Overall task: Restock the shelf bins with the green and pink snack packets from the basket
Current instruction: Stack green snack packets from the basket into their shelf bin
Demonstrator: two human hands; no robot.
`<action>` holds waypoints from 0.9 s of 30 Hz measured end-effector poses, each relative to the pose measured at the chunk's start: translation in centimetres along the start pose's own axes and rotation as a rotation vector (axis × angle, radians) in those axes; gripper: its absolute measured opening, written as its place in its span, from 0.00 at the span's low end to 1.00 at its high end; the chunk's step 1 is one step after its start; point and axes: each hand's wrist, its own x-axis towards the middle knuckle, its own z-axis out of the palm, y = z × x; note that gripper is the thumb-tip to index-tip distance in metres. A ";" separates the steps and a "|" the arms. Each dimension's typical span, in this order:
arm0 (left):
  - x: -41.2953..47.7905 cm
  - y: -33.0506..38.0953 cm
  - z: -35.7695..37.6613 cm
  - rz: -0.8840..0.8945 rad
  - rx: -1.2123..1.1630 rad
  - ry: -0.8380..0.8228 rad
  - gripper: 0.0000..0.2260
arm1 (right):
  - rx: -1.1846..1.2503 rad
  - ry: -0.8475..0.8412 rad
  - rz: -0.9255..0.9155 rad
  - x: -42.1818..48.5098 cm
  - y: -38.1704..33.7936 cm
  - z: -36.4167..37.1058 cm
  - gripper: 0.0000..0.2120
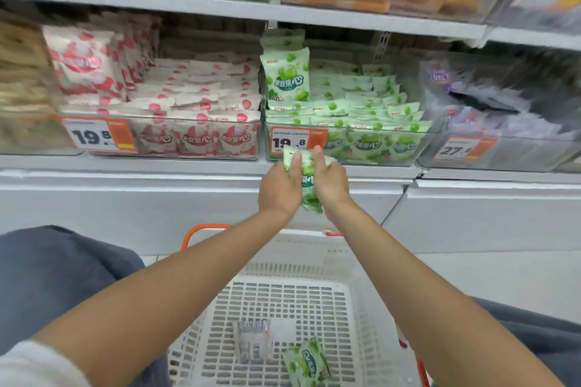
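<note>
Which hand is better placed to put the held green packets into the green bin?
Probably the right hand: it lies directly below the clear green-packet bin; the left hand, also gripping the green snack packets, sits nearer the pink bin.

Both arms outstretched, left hand [280,185] and right hand [328,181] seemingly clasped together.

Single head-worn wide-angle view, facing forward and down. Close to shelf bins [345,148] at upper frame; white basket [361,308] directly below, near the body. Edges blurred, curved. No second view.
</note>
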 end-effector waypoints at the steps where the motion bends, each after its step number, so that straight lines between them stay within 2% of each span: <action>1: 0.3 1.0 -0.6 -0.010 0.011 0.026 0.26 | -0.014 0.068 -0.066 -0.3 -1.3 0.0 0.25; 4: 2.2 3.4 -2.4 0.041 -0.003 0.125 0.27 | 0.077 0.139 -0.216 0.4 -4.3 -0.1 0.21; 7: 4.5 5.6 -4.2 0.110 -0.083 0.238 0.22 | 0.113 -0.009 -0.304 1.4 -6.9 -0.5 0.11; 8: 5.6 6.2 -4.8 0.121 -0.101 0.265 0.21 | 0.107 -0.091 -0.306 2.1 -7.4 -0.7 0.16; 9: 6.6 6.7 -5.5 0.137 -0.111 0.289 0.21 | 0.106 -0.144 -0.306 2.3 -8.3 -1.0 0.26; 10: 7.9 6.9 -5.9 0.158 -0.108 0.312 0.21 | 0.097 -0.154 -0.327 3.6 -8.7 -1.2 0.31; 12: 10.0 6.9 -6.5 0.174 -0.019 0.345 0.21 | 0.061 -0.089 -0.359 5.7 -9.7 -1.4 0.30; 15: 12.0 6.7 -6.1 0.149 0.185 0.221 0.20 | -0.008 -0.043 -0.391 7.8 -10.9 -0.2 0.19; 18: 13.1 6.5 -5.6 0.150 0.300 0.189 0.17 | -0.153 -0.131 -0.346 9.1 -11.3 1.7 0.26; 20: 13.9 6.5 -5.8 0.137 0.347 0.173 0.18 | -0.185 -0.131 -0.305 10.1 -11.3 2.6 0.25; 22: 15.0 6.7 -6.1 0.120 0.318 0.107 0.19 | -0.111 -0.082 -0.285 11.0 -11.5 3.1 0.20; 24: 15.8 6.9 -6.0 0.109 0.253 0.060 0.18 | -0.087 -0.041 -0.269 11.1 -11.8 3.5 0.24; 27: 16.2 6.9 -5.6 0.085 0.169 0.064 0.18 | -0.118 -0.079 -0.258 11.0 -11.8 3.6 0.28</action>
